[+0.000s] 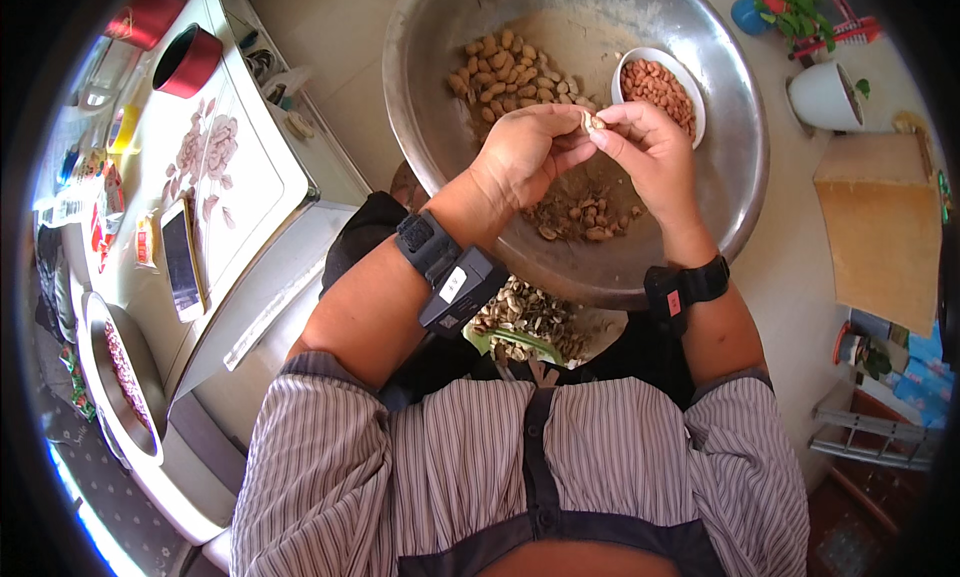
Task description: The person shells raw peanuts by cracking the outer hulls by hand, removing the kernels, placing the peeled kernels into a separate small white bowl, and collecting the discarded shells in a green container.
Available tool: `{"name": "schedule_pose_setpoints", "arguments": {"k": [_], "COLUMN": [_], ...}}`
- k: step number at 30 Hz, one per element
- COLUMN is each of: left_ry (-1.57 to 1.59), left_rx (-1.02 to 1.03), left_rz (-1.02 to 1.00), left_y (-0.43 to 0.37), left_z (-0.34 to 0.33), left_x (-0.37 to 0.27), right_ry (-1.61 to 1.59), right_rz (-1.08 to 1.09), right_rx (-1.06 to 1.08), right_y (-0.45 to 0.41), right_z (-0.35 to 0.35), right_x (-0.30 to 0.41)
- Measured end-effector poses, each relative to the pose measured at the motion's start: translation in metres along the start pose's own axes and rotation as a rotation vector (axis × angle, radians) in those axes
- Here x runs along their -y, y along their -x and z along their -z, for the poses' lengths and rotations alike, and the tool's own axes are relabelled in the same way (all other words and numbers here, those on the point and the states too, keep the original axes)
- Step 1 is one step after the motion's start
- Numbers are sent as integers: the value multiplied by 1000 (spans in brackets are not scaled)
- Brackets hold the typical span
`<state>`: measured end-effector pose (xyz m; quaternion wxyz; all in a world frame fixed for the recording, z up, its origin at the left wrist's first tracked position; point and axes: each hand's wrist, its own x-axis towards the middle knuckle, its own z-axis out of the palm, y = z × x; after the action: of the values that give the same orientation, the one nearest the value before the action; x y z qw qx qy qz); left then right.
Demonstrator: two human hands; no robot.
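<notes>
Over a large stainless steel basin (742, 164), my left hand (525, 153) and my right hand (654, 157) meet at the fingertips. Between them they pinch a peanut pod (592, 122) whose pale shell looks split, with a kernel seemingly showing. A pile of unshelled peanuts (510, 70) lies beyond my left hand. Partly behind my right hand, a white bowl (701, 100) of shelled reddish peanut kernels (656, 89) stands inside the basin. Smaller peanuts (589, 213) and brown debris lie at its near side, below my hands.
Empty peanut shells (525, 318) fill a container between my legs. On the left, a floral table (255, 172) bears a smartphone (182, 262) and a red tin (187, 60). A pan (142, 352) with reddish kernels sits lower left. White planter (825, 96) and cardboard box (877, 232) stand right.
</notes>
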<state>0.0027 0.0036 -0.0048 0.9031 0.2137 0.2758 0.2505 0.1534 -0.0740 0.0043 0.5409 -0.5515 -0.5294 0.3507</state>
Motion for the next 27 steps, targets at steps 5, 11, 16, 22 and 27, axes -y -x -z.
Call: {"name": "schedule_pose_setpoints", "arguments": {"k": [5, 11, 16, 22, 27], "left_ry": [-177, -230, -975, -772, -661], "left_rx": [57, -28, 736, 1334, 766], "left_rz": [-91, -122, 88, 380, 51], "left_y": [-6, 4, 37, 66, 59], "left_z": [14, 9, -3, -5, 4], "left_x": [-14, -31, -35, -29, -47], "right_ry": [-120, -262, -290, -59, 183], "right_rz": [-122, -318, -424, -340, -528], "right_rx": [1, 199, 289, 980, 751], "right_y": [-1, 2, 6, 30, 28], "right_z": [8, 14, 19, 5, 13], "right_x": [0, -2, 7, 44, 42]}}
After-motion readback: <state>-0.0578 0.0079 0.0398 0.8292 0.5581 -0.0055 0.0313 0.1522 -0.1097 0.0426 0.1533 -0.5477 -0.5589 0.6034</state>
